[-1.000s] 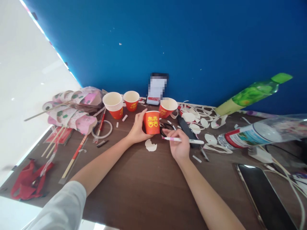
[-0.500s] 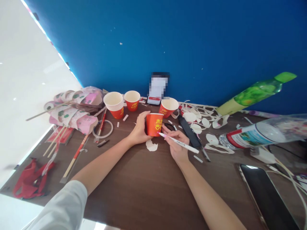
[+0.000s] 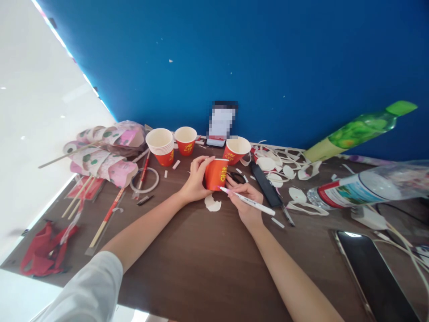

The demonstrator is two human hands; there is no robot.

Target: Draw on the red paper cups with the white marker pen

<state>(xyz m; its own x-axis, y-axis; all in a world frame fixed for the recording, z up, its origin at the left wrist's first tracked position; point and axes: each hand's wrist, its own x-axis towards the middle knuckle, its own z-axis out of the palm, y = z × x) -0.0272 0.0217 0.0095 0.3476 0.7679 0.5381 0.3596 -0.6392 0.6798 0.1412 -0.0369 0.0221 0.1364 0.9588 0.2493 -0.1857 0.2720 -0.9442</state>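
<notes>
The left hand (image 3: 196, 181) has its fingers wrapped part-way round a red paper cup (image 3: 216, 173) just above the middle of the frame, thumb on the near side, the cup tipped toward the right. The right hand (image 3: 248, 209) has its fingers pinched shut on a white pen (image 3: 259, 206), whose pink tip sits at the cup's lower wall. I cannot tell whether the cup's edge rests on the counter (image 3: 201, 268).

My worry is the thin wall: press the pen hard and I'd expect the paper to dent or the cup to turn in that loose grip, so a line would skid. The black scissors (image 3: 236, 177) lie touching-close behind the cup and a white paper cut-out (image 3: 213, 203) lies just below it — either could catch a wrist.

The counter is dark brown wood, crowded along its far edge. There is a stack of cups (image 3: 161, 145) and two single ones left of centre, patterned paper rolls (image 3: 103, 156) and wrapped chopsticks (image 3: 107, 214) at left, and a red bag (image 3: 43, 252) lower left. White scraps (image 3: 278, 165) lie right of centre — a clear bottle (image 3: 362, 188) on its side and a green bottle (image 3: 358, 132) sit at right, with a dark phone (image 3: 372, 273) lower right. Behind it all is a deep blue wall (image 3: 268, 67), with a pale white surface at the frame's left
</notes>
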